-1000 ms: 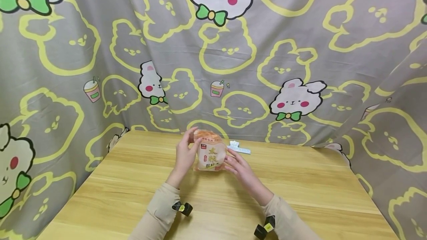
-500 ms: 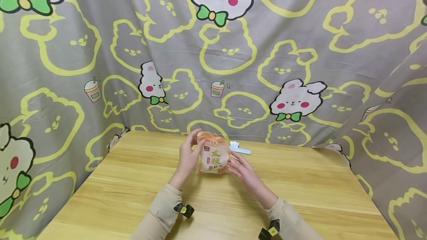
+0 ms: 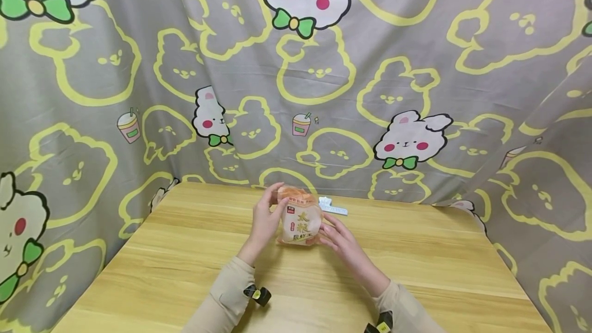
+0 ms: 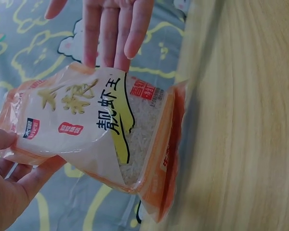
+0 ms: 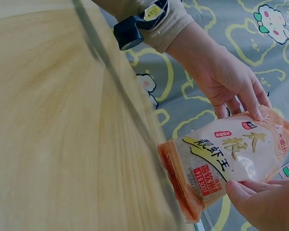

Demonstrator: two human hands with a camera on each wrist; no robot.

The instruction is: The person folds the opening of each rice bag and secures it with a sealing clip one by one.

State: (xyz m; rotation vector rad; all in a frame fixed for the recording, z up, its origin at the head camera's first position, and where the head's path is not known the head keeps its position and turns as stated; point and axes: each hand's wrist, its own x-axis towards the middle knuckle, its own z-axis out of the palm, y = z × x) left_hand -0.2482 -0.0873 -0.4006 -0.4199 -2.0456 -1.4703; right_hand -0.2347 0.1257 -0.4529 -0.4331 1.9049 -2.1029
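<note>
A clear and orange plastic bag of white rice (image 3: pixel 301 222) with gold and black lettering stands tilted near the far side of the table. My left hand (image 3: pixel 265 222) grips its upper left edge, thumb on the printed front and fingers behind. On the opposite side, my right hand (image 3: pixel 342 243) touches the edge with nearly straight fingers. In the left wrist view that hand's thumb stands apart from the rice bag (image 4: pixel 77 110). The right wrist view shows the rice bag (image 5: pixel 231 144) between both hands, its orange bottom seam close to the tabletop.
Just behind the bag, to its right, lies a pale blue ruler-like strip (image 3: pixel 334 210) with a small white shape at its left end. The wooden table (image 3: pixel 152 266) meets a grey cartoon-print curtain (image 3: pixel 324 81) at the back and sides.
The bag and both hands have shifted a little to the right and toward me. Both hands have kept about the same position on the bag.
</note>
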